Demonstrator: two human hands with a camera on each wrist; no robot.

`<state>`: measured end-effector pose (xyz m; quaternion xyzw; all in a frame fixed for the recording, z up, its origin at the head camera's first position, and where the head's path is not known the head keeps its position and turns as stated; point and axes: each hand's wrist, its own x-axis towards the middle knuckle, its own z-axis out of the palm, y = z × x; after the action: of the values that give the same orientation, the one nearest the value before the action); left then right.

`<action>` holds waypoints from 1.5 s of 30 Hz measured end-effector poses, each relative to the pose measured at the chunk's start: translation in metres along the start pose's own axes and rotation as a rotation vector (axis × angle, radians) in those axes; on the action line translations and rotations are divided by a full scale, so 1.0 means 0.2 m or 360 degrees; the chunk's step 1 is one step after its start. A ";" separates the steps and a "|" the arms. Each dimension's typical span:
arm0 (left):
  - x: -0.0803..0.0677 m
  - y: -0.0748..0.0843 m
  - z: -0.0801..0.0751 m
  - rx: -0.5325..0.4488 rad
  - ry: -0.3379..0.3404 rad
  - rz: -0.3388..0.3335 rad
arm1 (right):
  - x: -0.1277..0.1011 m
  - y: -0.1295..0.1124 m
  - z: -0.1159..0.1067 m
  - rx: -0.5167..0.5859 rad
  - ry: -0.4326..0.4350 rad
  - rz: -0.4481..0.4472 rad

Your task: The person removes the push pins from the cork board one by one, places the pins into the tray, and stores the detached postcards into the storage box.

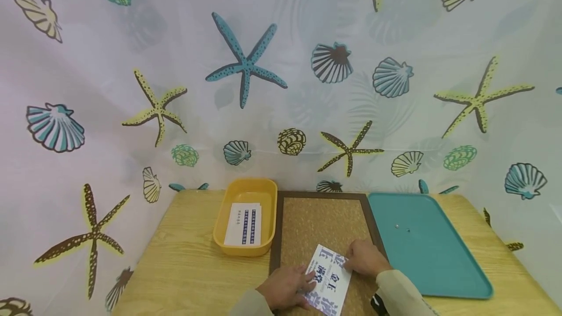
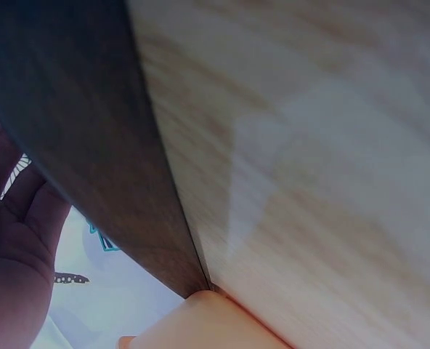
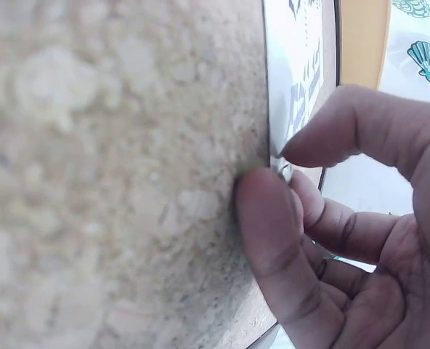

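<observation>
1. Head view shows both hands on a printed card (image 1: 328,279) that lies tilted on the cork board (image 1: 316,223), near its front edge; the left hand (image 1: 284,286) rests on the card's left part with its fingers laid fairly flat, while the right hand (image 1: 366,257) works at the card's upper right corner.
2. Right wrist view shows the right thumb and a fingertip (image 3: 313,149) drawn close together at the card's edge (image 3: 295,80), seemingly pinching something small there (it is too hidden to name); the other fingers curl loosely behind.
3. Doing this well, as I judge it, means keeping the left hand's pressure even so the card does not skate over the cork; the right fingertips should act squarely on the corner, not at a slant.
4. Materials: the cork is grainy and speckled, set in a dark wooden frame (image 2: 77,138); the card is smooth and glossy with blue characters; the table (image 1: 184,267) is pale wood grain.
5. Beside the board stand a rounded yellow bin (image 1: 247,216) holding more cards and a flat teal tray (image 1: 428,243) with tiny specks on it.
</observation>
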<state>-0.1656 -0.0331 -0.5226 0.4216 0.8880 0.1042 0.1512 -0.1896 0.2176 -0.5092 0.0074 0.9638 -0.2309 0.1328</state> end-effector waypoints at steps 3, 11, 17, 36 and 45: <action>0.00 0.00 -0.01 0.0001 -0.0009 -0.0003 | 0.00 -0.01 -0.01 0.0001 0.0003 -0.0001; 0.00 0.00 -0.01 0.0000 0.0004 0.0018 | 0.02 0.00 0.01 -0.0030 0.0029 0.0007; -0.01 0.00 -0.01 -0.0019 0.0007 0.0002 | 0.02 0.00 0.03 -0.0066 0.0043 -0.0006; -0.02 -0.01 0.02 0.0066 0.0048 0.0027 | 0.01 0.01 0.04 -0.0044 0.0014 -0.0010; -0.01 -0.01 0.02 0.0071 0.0025 0.0020 | 0.02 0.01 0.04 -0.0029 0.0004 0.0004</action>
<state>-0.1648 -0.0357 -0.5273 0.4296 0.8886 0.0885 0.1341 -0.1904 0.2152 -0.5185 0.0075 0.9661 -0.2219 0.1318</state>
